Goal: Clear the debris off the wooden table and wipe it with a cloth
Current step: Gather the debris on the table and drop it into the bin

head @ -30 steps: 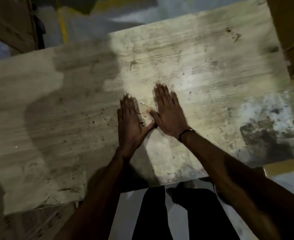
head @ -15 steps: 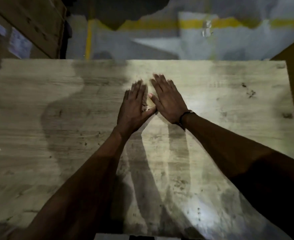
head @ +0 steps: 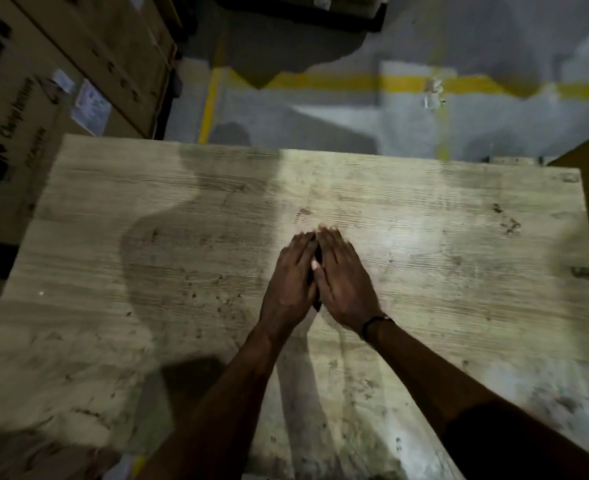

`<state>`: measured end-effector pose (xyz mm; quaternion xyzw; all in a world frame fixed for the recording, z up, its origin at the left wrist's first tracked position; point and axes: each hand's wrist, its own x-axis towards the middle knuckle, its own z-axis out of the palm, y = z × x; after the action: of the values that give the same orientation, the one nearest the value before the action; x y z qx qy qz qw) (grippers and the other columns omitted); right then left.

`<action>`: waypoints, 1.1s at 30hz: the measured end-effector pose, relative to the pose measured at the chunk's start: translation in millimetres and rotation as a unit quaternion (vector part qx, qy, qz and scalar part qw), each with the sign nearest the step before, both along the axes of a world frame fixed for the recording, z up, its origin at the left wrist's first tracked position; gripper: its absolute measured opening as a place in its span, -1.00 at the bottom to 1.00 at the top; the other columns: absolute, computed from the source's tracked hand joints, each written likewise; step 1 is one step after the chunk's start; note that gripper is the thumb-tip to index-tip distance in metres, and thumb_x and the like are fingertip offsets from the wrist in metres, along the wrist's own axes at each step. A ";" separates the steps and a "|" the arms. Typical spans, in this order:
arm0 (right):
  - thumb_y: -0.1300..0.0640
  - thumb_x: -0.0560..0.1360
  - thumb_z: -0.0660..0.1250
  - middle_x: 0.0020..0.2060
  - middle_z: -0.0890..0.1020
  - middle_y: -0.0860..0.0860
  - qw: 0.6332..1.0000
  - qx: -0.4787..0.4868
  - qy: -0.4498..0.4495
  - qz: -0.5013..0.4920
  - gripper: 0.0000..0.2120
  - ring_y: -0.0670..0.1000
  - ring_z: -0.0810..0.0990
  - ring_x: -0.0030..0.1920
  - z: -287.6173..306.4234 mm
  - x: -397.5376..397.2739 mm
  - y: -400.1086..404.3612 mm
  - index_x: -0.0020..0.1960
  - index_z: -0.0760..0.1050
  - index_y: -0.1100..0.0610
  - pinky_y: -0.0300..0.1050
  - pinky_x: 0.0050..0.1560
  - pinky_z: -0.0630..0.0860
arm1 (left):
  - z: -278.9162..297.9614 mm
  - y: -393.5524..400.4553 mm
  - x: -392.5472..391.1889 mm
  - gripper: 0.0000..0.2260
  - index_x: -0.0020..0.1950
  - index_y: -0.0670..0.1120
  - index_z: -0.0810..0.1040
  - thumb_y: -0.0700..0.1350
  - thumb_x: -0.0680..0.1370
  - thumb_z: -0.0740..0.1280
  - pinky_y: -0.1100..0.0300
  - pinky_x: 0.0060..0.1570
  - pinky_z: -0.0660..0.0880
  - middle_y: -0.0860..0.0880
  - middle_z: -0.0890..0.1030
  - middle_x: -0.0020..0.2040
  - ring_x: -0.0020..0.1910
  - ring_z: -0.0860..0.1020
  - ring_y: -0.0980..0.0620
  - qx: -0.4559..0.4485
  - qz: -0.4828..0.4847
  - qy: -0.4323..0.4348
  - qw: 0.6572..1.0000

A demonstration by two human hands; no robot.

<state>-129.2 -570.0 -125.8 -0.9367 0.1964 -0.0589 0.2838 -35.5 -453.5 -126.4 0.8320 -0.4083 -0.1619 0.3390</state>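
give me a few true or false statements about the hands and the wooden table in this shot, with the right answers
1. Both hands lie side by side on the pale wood-grain table top, fingers straight. True.
2. The left hand grips a cloth. False: no cloth shows; its fingers are straight and hold nothing that can be seen.
3. A dark band sits on the wrist of the right hand. True.
4. The table top is spotless. False: small dark specks of debris and smudges dot it.
5. Brown cardboard boxes stand beyond the table's right edge. False: they stand at its left.
6. A yellow painted line runs across the grey floor beyond the table. True.
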 end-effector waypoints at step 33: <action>0.29 0.61 0.30 0.21 0.50 0.15 0.981 0.108 -0.069 -0.146 -0.62 0.18 0.57 0.16 26.9 -32.1 51.9 0.42 0.54 0.26 0.19 0.22 0.59 | 30.1 49.2 4.8 -0.66 0.46 -0.04 0.57 -0.08 0.67 0.35 -0.02 0.30 0.43 -0.09 0.48 0.45 0.29 0.39 -0.11 0.067 -0.075 -0.033 0.994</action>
<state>-161.2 -518.0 -98.9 -0.8557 0.3158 -0.1428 0.3842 -30.7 -404.3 -96.2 0.8247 -0.4686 -0.1865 0.2560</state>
